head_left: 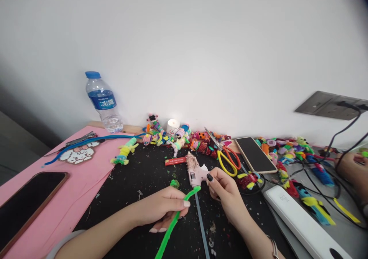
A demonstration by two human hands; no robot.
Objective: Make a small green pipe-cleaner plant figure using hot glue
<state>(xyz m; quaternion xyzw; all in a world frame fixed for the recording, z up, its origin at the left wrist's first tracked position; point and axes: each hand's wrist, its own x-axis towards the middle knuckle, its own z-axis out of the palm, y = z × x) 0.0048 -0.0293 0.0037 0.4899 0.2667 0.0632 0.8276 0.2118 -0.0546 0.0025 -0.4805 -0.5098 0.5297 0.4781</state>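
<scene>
My left hand (168,207) pinches a bright green pipe cleaner (169,230) between thumb and fingers. One end of the pipe cleaner points up and right, near the back of a pale pink hot glue gun (196,176). The gun's dirty nozzle points away from me, and a long glue stick (202,222) trails from its back toward me. My right hand (224,186) is closed at the gun's handle, thumb over it; its other fingers are partly hidden. A small green fuzzy piece (174,183) lies just beyond my left hand on the black mat (123,197).
Red-and-yellow scissors (227,161), a phone (255,155) and several fuzzy dolls (181,136) lie toward the wall. A bottle (102,103) and another phone (31,209) are left. At right are a white device (301,222), black cables (335,136) and another person's hand (352,169).
</scene>
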